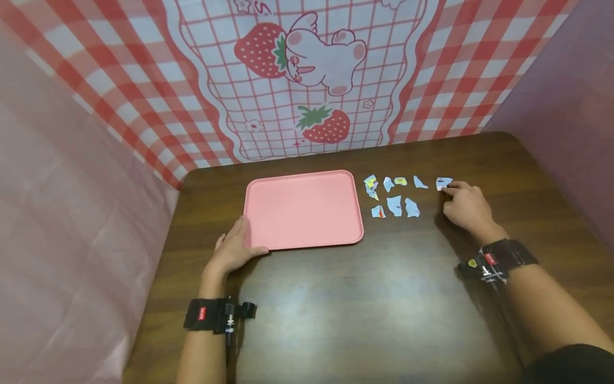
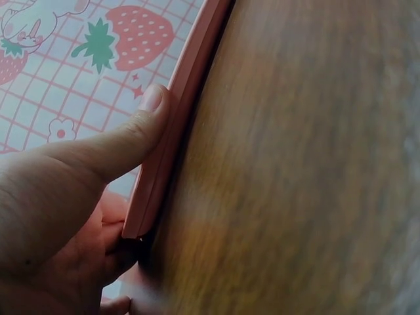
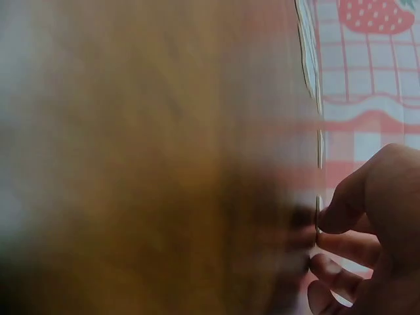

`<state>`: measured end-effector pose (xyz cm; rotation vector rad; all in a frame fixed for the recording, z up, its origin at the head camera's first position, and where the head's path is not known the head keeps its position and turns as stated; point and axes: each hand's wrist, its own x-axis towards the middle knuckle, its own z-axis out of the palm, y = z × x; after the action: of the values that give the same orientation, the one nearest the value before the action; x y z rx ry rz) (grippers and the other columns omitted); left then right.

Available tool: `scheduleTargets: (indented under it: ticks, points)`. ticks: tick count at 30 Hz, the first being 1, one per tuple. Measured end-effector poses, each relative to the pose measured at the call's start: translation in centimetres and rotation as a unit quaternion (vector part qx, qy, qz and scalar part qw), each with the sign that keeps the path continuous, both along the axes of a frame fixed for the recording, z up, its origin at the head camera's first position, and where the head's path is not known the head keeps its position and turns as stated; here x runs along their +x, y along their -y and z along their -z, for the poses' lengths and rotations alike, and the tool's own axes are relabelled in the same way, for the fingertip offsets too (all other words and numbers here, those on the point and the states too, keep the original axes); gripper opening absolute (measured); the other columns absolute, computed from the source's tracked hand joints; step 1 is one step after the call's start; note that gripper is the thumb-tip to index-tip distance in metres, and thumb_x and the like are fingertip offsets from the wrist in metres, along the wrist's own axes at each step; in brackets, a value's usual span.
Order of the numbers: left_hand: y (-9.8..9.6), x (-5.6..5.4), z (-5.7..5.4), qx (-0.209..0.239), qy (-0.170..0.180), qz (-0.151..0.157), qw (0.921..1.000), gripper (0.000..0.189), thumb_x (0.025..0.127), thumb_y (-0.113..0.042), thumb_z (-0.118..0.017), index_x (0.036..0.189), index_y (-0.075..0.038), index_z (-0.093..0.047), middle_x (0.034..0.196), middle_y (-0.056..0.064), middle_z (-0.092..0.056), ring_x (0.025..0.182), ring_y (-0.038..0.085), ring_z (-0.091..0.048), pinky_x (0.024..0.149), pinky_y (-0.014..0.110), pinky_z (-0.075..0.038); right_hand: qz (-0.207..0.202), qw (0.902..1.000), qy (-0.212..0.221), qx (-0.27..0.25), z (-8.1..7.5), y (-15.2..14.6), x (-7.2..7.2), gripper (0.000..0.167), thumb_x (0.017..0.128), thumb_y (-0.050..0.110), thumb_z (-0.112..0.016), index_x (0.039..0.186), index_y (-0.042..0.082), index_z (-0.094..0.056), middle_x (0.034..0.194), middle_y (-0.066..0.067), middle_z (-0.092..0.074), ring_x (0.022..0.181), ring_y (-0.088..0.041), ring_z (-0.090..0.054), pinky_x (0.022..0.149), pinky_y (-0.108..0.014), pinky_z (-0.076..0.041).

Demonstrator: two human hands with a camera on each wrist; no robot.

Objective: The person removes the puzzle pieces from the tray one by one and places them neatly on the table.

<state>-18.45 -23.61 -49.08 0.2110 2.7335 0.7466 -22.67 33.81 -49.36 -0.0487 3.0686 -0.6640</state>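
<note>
A pink rectangular tray (image 1: 307, 210) lies flat on the table. My left hand (image 1: 233, 249) holds its near left corner, thumb along the front edge and fingers along the left side. In the left wrist view the thumb presses the tray's rim (image 2: 157, 167). Far to the right, my right hand (image 1: 467, 207) bends over a torn, printed paper piece (image 1: 442, 183), thumb and forefinger at its edge. The right wrist view shows the same fingertips (image 3: 331, 223) close together at the paper edge, low over the tabletop. Part of that piece is hidden under the fingers.
Several more torn paper pieces (image 1: 395, 205) lie between tray and right hand, light blue with yellow and red bits. The brown table (image 1: 336, 309) ends at a checked strawberry cloth (image 1: 307, 80) behind. Pink cloth (image 1: 72, 213) hangs at the left.
</note>
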Motion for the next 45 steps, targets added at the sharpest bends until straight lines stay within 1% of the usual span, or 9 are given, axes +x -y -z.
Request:
scheduleTargets:
  ticks: [5, 11, 16, 20, 25, 28, 33, 37, 45]
  points:
    - [0.0, -0.2, 0.4, -0.001, 0.003, 0.003, 1.0, 0.119, 0.086, -0.06, -0.071, 0.16, 0.002, -0.002, 0.167, 0.021, -0.008, 0.154, 0.034, -0.008, 0.114, 0.068, -0.005, 0.009, 1.0, -0.001, 0.003, 0.2, 0.7, 1.2, 0.056, 0.082, 0.006, -0.048, 0.134, -0.012, -0.057, 0.146, -0.032, -0.044, 0.121, -0.058, -0.039, 0.093, -0.068, -0.037]
    - [0.1, -0.3, 0.5, -0.008, 0.003, 0.006, 0.9999, 0.119, 0.086, -0.061, -0.07, 0.16, 0.002, -0.002, 0.167, 0.021, -0.008, 0.154, 0.034, -0.008, 0.114, 0.068, -0.005, -0.011, 0.9996, -0.026, 0.01, 0.4, 2.2, 2.9, 0.048, 0.083, 0.004, -0.05, 0.125, -0.013, -0.064, 0.139, -0.032, -0.052, 0.124, -0.055, -0.044, 0.096, -0.062, -0.038]
    - [0.3, -0.8, 0.4, -0.012, 0.0, 0.004, 0.9999, 0.119, 0.086, -0.061, -0.07, 0.16, 0.001, -0.002, 0.167, 0.021, -0.007, 0.154, 0.033, -0.007, 0.114, 0.068, -0.006, -0.028, 0.9983, -0.05, 0.01, 0.4, 3.6, 3.4, 0.044, 0.084, 0.003, -0.051, 0.122, -0.011, -0.067, 0.135, -0.031, -0.055, 0.121, -0.053, -0.048, 0.096, -0.061, -0.04]
    - [0.2, -1.3, 0.6, -0.007, 0.004, 0.006, 1.0, 0.119, 0.086, -0.062, -0.07, 0.16, 0.001, -0.002, 0.167, 0.021, -0.008, 0.154, 0.033, -0.007, 0.114, 0.068, -0.005, -0.037, 0.9976, -0.057, 0.012, 0.5, 3.7, 3.4, 0.04, 0.085, 0.002, -0.051, 0.119, -0.01, -0.069, 0.132, -0.031, -0.057, 0.12, -0.053, -0.051, 0.098, -0.062, -0.04]
    - [0.2, -1.4, 1.3, -0.013, 0.007, 0.005, 0.9999, 0.12, 0.085, -0.065, -0.069, 0.16, 0.001, -0.002, 0.167, 0.021, -0.007, 0.154, 0.033, -0.008, 0.114, 0.068, -0.006, -0.028, 0.9984, -0.049, 0.003, 0.8, 3.7, 3.4, 0.039, 0.086, 0.003, -0.052, 0.119, -0.007, -0.071, 0.132, -0.029, -0.059, 0.119, -0.054, -0.052, 0.093, -0.066, -0.043]
    - [0.3, -1.5, 1.4, -0.014, 0.004, 0.004, 0.9999, 0.12, 0.085, -0.065, -0.068, 0.16, 0.001, -0.002, 0.167, 0.02, -0.007, 0.154, 0.033, -0.007, 0.114, 0.067, -0.005, -0.024, 0.9983, -0.052, 0.001, 1.0, 3.7, 3.2, 0.039, 0.086, 0.003, -0.051, 0.118, -0.007, -0.072, 0.131, -0.028, -0.059, 0.118, -0.054, -0.053, 0.091, -0.066, -0.043]
    - [0.4, -1.6, 1.1, -0.008, -0.003, 0.0, 1.0, 0.118, 0.086, -0.062, -0.069, 0.161, 0.001, -0.003, 0.167, 0.02, -0.009, 0.154, 0.033, -0.009, 0.114, 0.068, -0.007, -0.028, 0.9978, -0.06, -0.001, 1.1, 3.9, 2.6, 0.037, 0.086, 0.004, -0.053, 0.115, -0.008, -0.071, 0.128, -0.029, -0.06, 0.116, -0.054, -0.054, 0.092, -0.065, -0.043]
    - [0.7, -1.7, 1.2, -0.01, 0.001, -0.001, 0.9999, 0.118, 0.086, -0.062, -0.069, 0.161, 0.001, -0.003, 0.167, 0.021, -0.009, 0.153, 0.034, -0.01, 0.114, 0.069, -0.008, -0.035, 0.9973, -0.064, -0.003, 1.2, 4.2, 2.0, 0.034, 0.086, 0.005, -0.055, 0.114, -0.008, -0.07, 0.125, -0.03, -0.06, 0.114, -0.054, -0.054, 0.093, -0.065, -0.042]
    - [1.6, -2.3, 1.5, -0.023, -0.001, -0.005, 0.9997, 0.116, 0.087, -0.061, -0.068, 0.16, 0.003, -0.006, 0.166, 0.023, -0.01, 0.153, 0.036, -0.011, 0.114, 0.068, -0.011, -0.031, 0.9972, -0.063, -0.026, 1.6, 5.1, 0.9, 0.042, 0.085, 0.008, -0.058, 0.123, -0.01, -0.061, 0.123, -0.034, -0.059, 0.112, -0.056, -0.054, 0.092, -0.066, -0.041]
